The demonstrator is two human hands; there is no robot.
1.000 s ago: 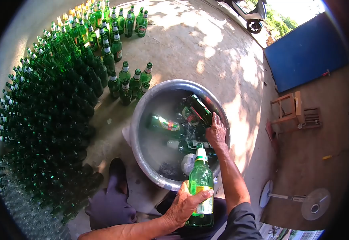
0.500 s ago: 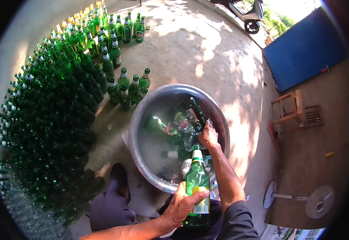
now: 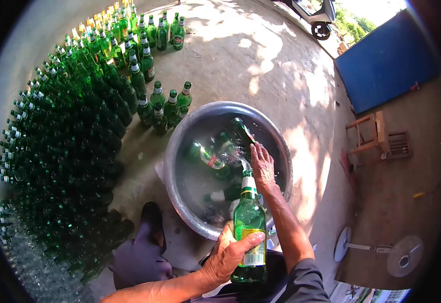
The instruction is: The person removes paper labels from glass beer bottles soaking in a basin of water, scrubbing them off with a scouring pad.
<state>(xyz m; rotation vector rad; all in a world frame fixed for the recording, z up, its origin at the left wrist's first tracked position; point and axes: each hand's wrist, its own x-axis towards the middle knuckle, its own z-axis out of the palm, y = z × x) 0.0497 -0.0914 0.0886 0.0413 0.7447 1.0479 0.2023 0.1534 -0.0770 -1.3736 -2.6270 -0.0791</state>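
Observation:
My left hand (image 3: 232,250) is wrapped round the body of a green glass bottle (image 3: 250,217) with a yellow label. The bottle's neck points away from me over a large metal basin (image 3: 171,189), and water runs from its mouth. Over the cloudy water my right hand (image 3: 263,164) reaches past that neck, back up and fingers stretched out. A dark green bottle (image 3: 241,130) lies in the water just beyond its fingertips. Another green bottle (image 3: 208,157) with a red and white label floats or rests left of it, and more glass lies partly hidden under the water.
A dense mass of green bottles (image 3: 69,131) stands along the left wall. Several bottles (image 3: 158,116) stand close behind the basin. To the right are a blue board (image 3: 387,60), a wooden stool (image 3: 379,134) and a metal stand with discs (image 3: 405,255). A scooter (image 3: 320,17) is parked at the back.
My right hand has lifted slightly back from the bottles and its fingers have straightened. Water now streams from the bottle in my left hand. The dark bottle in the basin has shifted.

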